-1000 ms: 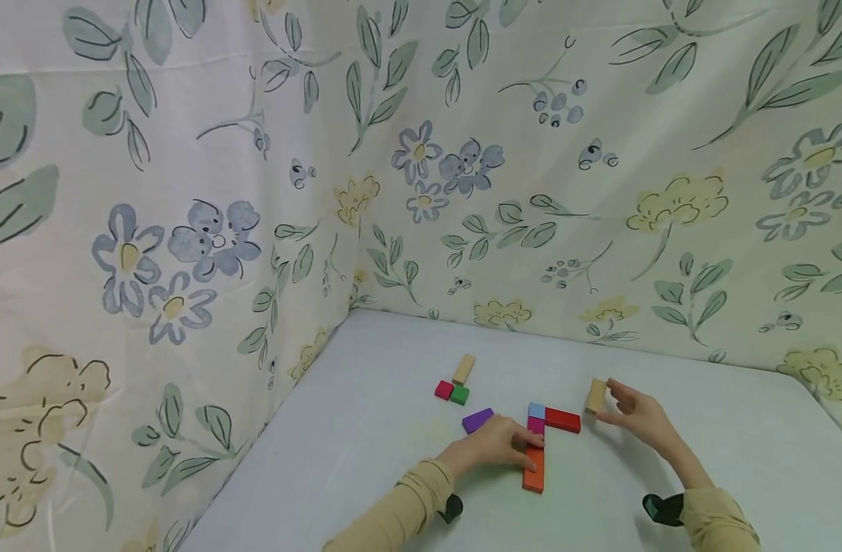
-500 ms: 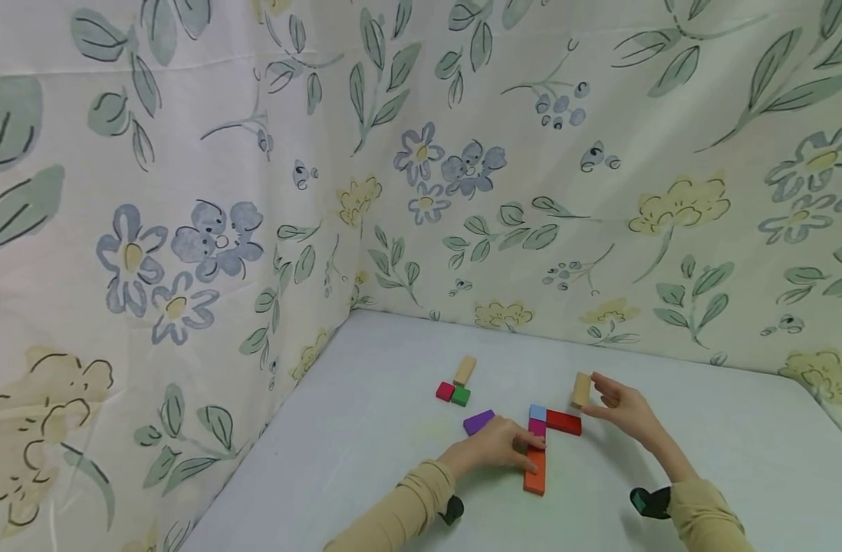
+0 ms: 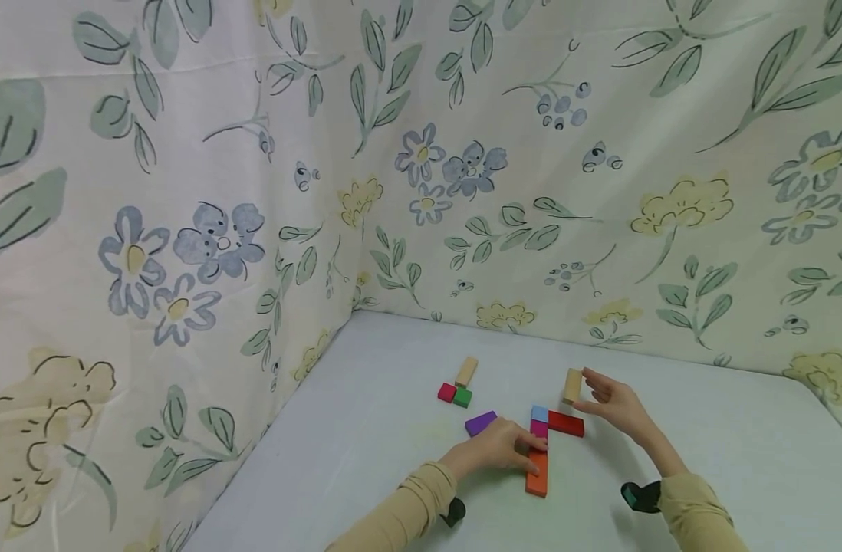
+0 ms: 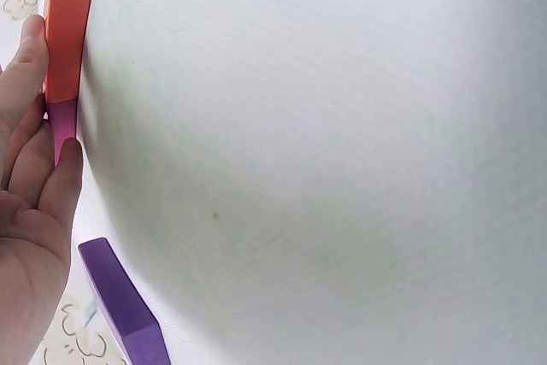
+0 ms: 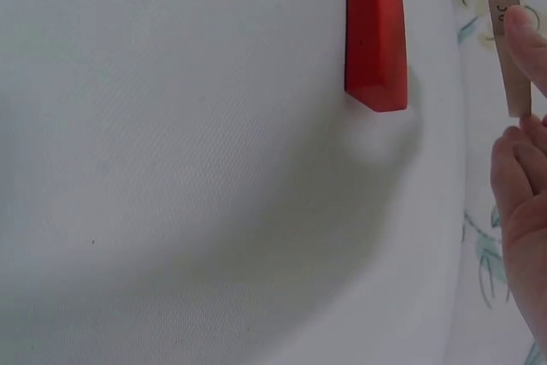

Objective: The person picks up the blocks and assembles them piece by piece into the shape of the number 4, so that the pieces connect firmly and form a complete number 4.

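**A:** ok so from the head view, left hand (image 3: 498,446) is resting, fingers loosely bent, on the orange block (image 3: 537,483) and magenta block (image 3: 539,429). My guess: so that row doesn't slide.

**B:** Yep, and the right hand (image 3: 617,405) pinches a pale wooden block (image 3: 572,386), just to the far side of the red block (image 3: 567,423). Long axis runs near to far, far end leaning slightly right. Looks lifted off the table (image 3: 738,429) to me.

**A:** Left wrist view agrees: thumb on orange, fingers on magenta, purple block (image 4: 120,288) lying nearby, not touched.

**B:** Right wrist view: thumb and fingers at opposite ends of the wooden one, curtain (image 5: 477,160) behind. Gripping the ends probably leaves its long sides free.
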Demonstrator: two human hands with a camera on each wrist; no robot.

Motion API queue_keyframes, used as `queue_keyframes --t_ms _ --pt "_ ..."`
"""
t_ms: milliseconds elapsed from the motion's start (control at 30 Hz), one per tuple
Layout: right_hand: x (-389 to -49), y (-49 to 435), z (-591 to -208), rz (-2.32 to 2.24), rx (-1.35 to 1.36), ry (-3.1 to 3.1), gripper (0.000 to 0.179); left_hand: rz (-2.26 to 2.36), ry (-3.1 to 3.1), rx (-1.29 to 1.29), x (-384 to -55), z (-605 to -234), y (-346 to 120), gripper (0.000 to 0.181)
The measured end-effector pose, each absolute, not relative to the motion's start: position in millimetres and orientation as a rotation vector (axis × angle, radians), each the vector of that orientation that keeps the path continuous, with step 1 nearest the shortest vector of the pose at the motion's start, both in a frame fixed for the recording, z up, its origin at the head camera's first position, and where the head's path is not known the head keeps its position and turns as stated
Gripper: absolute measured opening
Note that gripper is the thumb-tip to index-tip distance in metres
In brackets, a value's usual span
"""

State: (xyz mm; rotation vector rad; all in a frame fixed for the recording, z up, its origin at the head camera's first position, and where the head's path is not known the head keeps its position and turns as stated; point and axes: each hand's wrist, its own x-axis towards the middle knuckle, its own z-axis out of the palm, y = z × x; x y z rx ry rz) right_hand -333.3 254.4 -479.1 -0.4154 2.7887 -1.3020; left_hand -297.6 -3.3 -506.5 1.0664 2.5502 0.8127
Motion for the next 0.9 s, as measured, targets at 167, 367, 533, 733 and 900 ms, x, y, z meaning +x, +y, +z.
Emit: queue_keyframes --t_ms 167,367,533,733,900 --pt "-335.8 245.9 -475.9 -1.312 -0.419 2.771 0.082 0.803 2.554 1.076 -297.3 -506.8 -3.7 0.041" --pt "-340.6 237.1 -473.8 -1.303 -0.419 2.765 0.082 0.804 2.541 1.052 -297.9 -506.8 -4.8 0.041" --pt "-345.0 232.9 -473.9 -1.304 -0.456 2.762 0.081 0.789 2.55 1.039 -298.0 -506.2 -4.8 0.042" --pt "-349.3 228.2 -473.4 -1.307 -0.492 2.757 0.081 0.795 2.55 1.053 -298.5 -505.5 -3.7 0.041" --pt "-350.4 224.3 -473.2 -1.314 -0.495 2.741 0.081 0.805 2.539 1.059 -298.2 -505.0 -3.4 0.041"
